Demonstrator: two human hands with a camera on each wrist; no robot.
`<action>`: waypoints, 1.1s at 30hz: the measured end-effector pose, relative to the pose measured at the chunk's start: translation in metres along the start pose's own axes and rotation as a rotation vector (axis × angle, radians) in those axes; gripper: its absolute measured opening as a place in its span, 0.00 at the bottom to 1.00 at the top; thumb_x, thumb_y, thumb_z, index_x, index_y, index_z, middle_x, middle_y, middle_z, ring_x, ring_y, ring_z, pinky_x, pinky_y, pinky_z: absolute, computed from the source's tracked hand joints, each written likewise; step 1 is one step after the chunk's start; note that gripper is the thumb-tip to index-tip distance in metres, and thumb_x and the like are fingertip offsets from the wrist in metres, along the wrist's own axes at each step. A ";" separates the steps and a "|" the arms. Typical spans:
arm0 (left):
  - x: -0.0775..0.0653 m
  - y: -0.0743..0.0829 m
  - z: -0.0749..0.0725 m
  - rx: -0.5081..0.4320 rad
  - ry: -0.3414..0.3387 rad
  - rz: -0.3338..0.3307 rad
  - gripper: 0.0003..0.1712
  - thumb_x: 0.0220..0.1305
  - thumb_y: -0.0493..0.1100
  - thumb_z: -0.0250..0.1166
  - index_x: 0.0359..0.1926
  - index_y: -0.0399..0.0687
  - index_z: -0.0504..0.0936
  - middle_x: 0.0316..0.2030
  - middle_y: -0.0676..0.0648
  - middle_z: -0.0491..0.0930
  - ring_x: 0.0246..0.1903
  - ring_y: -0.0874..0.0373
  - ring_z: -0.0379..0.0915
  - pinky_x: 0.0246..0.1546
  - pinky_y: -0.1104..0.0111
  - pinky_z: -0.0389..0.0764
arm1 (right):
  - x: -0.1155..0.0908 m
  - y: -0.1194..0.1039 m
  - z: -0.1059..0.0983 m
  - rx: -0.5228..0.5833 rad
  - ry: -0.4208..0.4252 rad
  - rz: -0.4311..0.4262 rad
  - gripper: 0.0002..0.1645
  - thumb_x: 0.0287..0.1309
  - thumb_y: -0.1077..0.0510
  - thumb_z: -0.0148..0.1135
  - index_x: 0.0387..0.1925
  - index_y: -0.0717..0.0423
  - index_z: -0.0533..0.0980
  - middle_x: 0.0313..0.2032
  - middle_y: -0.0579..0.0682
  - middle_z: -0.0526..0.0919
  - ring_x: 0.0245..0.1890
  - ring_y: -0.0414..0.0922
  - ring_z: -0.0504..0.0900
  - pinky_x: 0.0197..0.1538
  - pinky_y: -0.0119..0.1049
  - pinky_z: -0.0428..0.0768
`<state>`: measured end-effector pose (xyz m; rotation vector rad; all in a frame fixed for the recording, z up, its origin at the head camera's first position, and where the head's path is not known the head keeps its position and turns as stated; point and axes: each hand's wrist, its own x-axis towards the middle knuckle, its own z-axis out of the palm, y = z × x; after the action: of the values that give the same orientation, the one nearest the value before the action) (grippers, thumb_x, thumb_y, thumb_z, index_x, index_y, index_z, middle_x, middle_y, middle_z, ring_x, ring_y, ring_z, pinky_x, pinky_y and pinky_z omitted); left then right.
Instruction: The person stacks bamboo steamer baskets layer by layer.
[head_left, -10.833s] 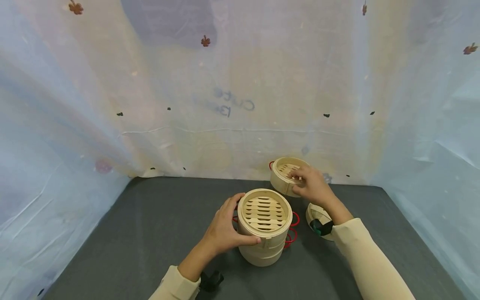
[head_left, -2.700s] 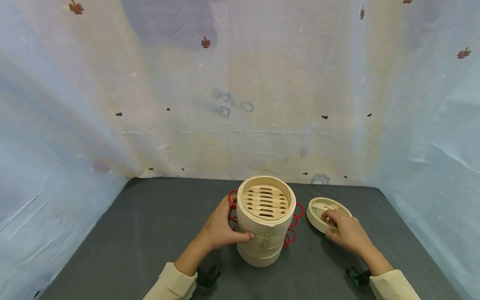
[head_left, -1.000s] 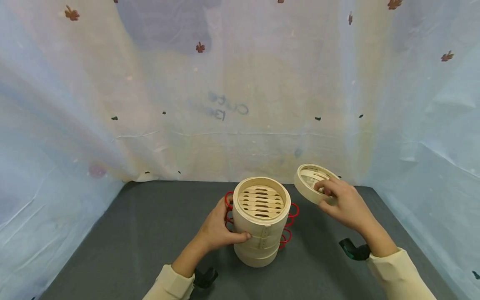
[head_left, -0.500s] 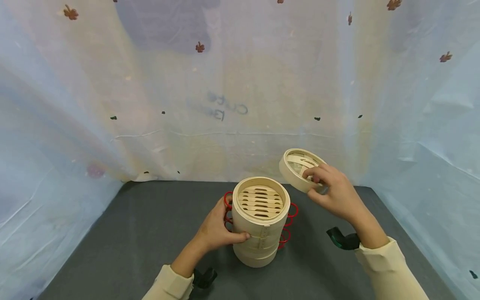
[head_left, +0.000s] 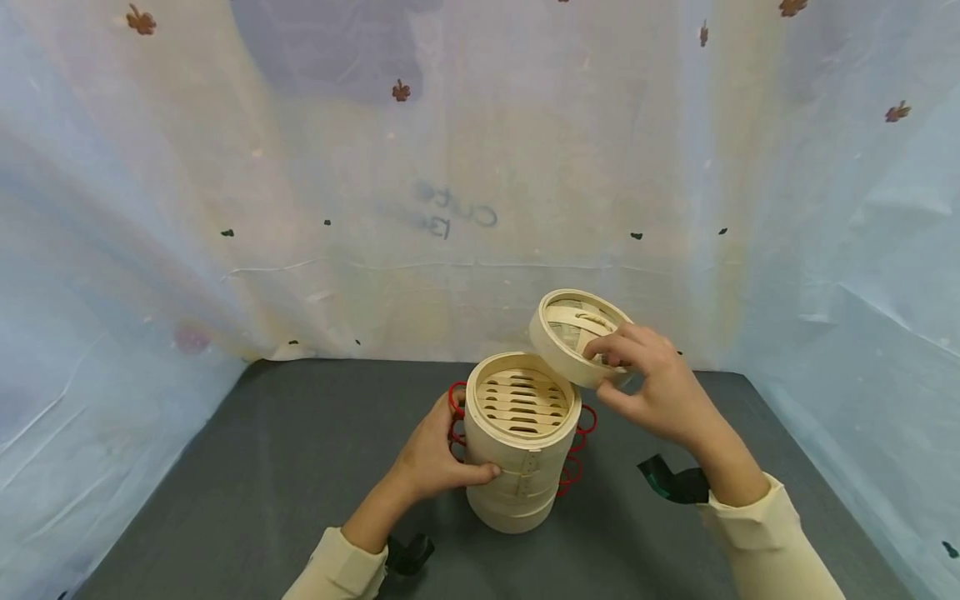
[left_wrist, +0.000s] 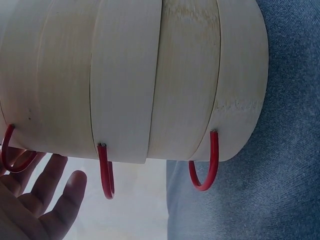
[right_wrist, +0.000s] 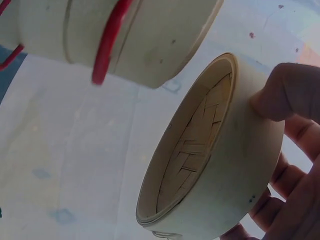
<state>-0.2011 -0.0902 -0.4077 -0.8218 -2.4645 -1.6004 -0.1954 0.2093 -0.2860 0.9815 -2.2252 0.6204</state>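
Observation:
A stack of bamboo steamer baskets (head_left: 517, 492) with red side handles (head_left: 587, 419) stands on the dark table, its slatted top tier facing up. Around the stack's left side my left hand (head_left: 438, 454) grips, thumb across the front; in the left wrist view its fingers (left_wrist: 70, 200) show below the handles. My right hand (head_left: 660, 387) pinches the rim of the round steamer lid (head_left: 551, 333), which has a woven top and a small loop. The lid tilts above the stack's back right edge. In the right wrist view the lid's hollow underside (right_wrist: 185, 155) faces the stack (right_wrist: 145, 45).
The dark table (head_left: 300, 467) stretches around the stack. A pale plastic sheet (head_left: 337, 167) hangs behind it and along both sides. Black straps with camera mounts (head_left: 675, 482) sit at the wrists.
Earlier the right hand held a slatted tier behind the stack; now that tier tops the stack. Since then, it has lifted the lid off the table and carried it left. The left hand stays put.

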 end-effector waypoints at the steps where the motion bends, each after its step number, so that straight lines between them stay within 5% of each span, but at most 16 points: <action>1: 0.000 0.000 0.000 -0.004 -0.003 0.004 0.50 0.40 0.56 0.79 0.64 0.69 0.62 0.56 0.53 0.69 0.47 0.56 0.76 0.35 0.64 0.82 | 0.000 -0.001 0.000 0.001 -0.004 -0.005 0.22 0.40 0.67 0.65 0.41 0.46 0.79 0.32 0.39 0.75 0.33 0.35 0.69 0.36 0.34 0.71; 16: 0.000 0.002 -0.001 -0.011 0.000 0.003 0.49 0.39 0.50 0.80 0.63 0.65 0.64 0.55 0.53 0.69 0.46 0.55 0.76 0.35 0.68 0.82 | 0.011 -0.028 0.008 0.051 -0.033 -0.129 0.21 0.39 0.65 0.64 0.38 0.44 0.80 0.31 0.37 0.75 0.33 0.34 0.72 0.39 0.37 0.68; 27: -0.005 0.042 -0.009 -0.030 -0.020 -0.010 0.46 0.41 0.43 0.79 0.61 0.50 0.66 0.54 0.48 0.70 0.46 0.55 0.76 0.35 0.67 0.82 | 0.009 -0.046 0.014 0.023 -0.081 -0.169 0.24 0.37 0.66 0.61 0.39 0.40 0.79 0.29 0.36 0.70 0.31 0.33 0.65 0.38 0.35 0.62; 33: -0.001 0.010 -0.001 -0.038 -0.015 -0.003 0.49 0.39 0.46 0.80 0.62 0.59 0.64 0.55 0.52 0.69 0.47 0.58 0.76 0.35 0.67 0.82 | 0.008 -0.052 0.015 0.025 -0.095 -0.173 0.23 0.39 0.65 0.60 0.39 0.40 0.80 0.28 0.36 0.69 0.31 0.34 0.64 0.39 0.36 0.62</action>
<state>-0.1953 -0.0888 -0.3991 -0.8388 -2.4537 -1.6523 -0.1645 0.1643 -0.2822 1.2243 -2.1885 0.5350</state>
